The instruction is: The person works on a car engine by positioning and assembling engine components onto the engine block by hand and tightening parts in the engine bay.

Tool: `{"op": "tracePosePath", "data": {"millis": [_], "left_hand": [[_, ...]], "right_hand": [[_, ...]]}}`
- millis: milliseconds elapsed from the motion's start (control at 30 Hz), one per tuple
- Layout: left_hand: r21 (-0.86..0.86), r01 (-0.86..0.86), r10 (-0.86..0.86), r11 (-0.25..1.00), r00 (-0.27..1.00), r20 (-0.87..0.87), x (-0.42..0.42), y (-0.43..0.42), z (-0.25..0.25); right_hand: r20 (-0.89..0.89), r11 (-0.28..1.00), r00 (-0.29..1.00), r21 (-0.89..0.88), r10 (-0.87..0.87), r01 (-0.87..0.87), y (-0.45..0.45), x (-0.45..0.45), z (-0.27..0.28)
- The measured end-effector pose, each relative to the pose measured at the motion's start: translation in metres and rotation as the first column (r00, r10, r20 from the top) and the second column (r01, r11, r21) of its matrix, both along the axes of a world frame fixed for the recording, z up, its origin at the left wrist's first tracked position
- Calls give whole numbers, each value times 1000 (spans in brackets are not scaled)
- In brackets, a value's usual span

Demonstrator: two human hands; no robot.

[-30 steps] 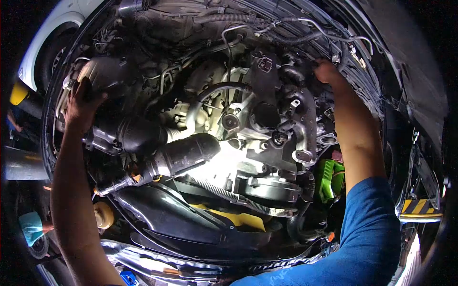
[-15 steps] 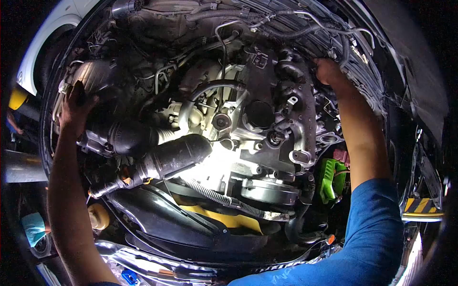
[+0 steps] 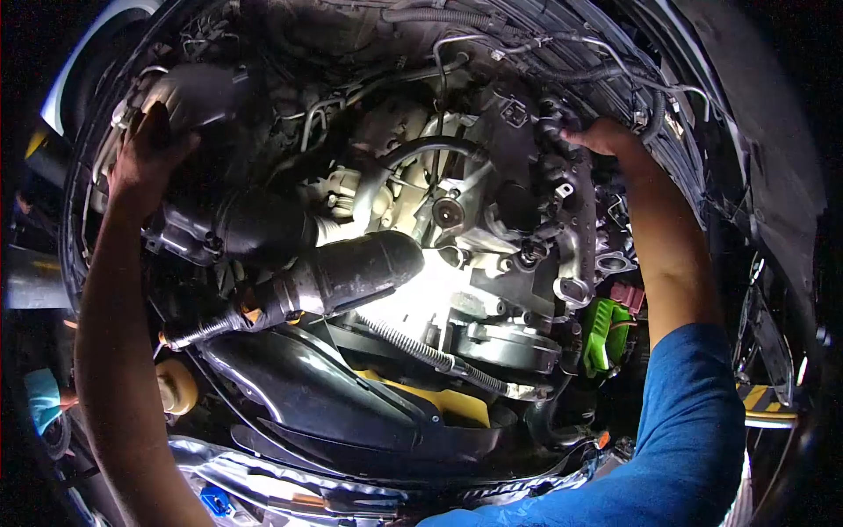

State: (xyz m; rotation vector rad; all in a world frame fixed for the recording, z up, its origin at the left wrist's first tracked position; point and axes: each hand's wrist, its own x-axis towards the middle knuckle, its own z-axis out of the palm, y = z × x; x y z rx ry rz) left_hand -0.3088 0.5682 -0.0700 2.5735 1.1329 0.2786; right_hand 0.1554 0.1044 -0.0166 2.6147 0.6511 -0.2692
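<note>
My left hand point(image 3: 149, 162) rests with its fingers spread on the side of a dark rounded housing point(image 3: 206, 97) at the left of the engine bay. My right hand point(image 3: 601, 138) reaches to the far right side of the engine point(image 3: 518, 211), by the metal manifold point(image 3: 575, 220). Its fingers are partly bent, and the fingertips are at the dark parts there; whether they hold something is hidden. Between my arms lies a black air duct point(image 3: 351, 272), brightly lit near its right end.
A green part point(image 3: 604, 335) sits low on the right. A ribbed hose point(image 3: 421, 353) crosses above a yellow piece point(image 3: 448, 402). Wiring and pipes run along the upper right edge. At the far left, another person's teal sleeve point(image 3: 42, 400) shows, with a yellow-black striped bar point(image 3: 766, 398) at right.
The view has shifted, so the engine appears further right. My left hand stays at the housing. My right hand now points more to the left, with its fingertips more visible over the engine's side.
</note>
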Motion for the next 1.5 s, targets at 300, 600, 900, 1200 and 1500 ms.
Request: {"op": "tracePosePath", "data": {"millis": [300, 600, 900, 1200, 1500], "left_hand": [[235, 35, -61, 971, 993, 105, -3, 32, -41], [174, 75, -99, 982, 986, 132, -5, 16, -26], [104, 139, -160, 985, 961, 225, -8, 19, -32], [200, -41, 33, 979, 999, 42, -5, -46, 3], [294, -36, 28, 955, 999, 29, -2, -21, -10]], "right_hand": [[-29, 1000, 1000, -27, 9, -9, 16, -33, 12], [102, 991, 994, -122, -50, 62, 30, -25, 4], [80, 993, 989, -5, -121, 122, 51, -33, 7], [31, 964, 996, 255, -82, 71, 38, 3, -25], [-19, 908, 996, 411, -85, 86, 30, 15, -30]]}}
